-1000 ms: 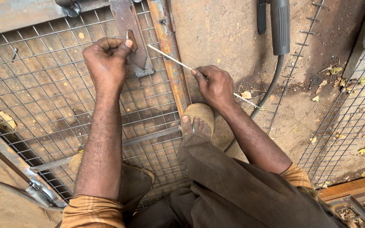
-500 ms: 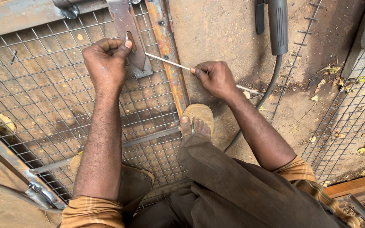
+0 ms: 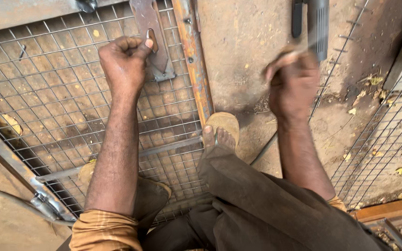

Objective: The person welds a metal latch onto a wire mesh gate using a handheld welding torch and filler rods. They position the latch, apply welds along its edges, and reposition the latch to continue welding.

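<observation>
My left hand (image 3: 124,60) is a closed fist on the wire mesh panel (image 3: 47,102). Its thumb and fingers pinch the edge of a flat grey metal plate (image 3: 157,51) beside the plate's slot. Right of the plate runs a rusty orange angle bar (image 3: 191,60). My right hand (image 3: 291,81) is blurred by motion, raised over the bare dirt ground well right of the bar. Its fingers are curled, and a pale streak at its top looks like the thin rod (image 3: 290,52). My sandalled foot (image 3: 222,130) rests against the lower end of the bar.
A black power tool (image 3: 317,23) lies at the top right, its cable (image 3: 264,148) trailing down past my foot. A second mesh panel (image 3: 387,135) lies at the right with dry leaves on it. A grey steel frame bar (image 3: 19,172) crosses the lower left.
My right hand has swung right and upward, away from the plate and the orange bar; the rod tip no longer rests near the plate. My left hand has stayed on the plate.
</observation>
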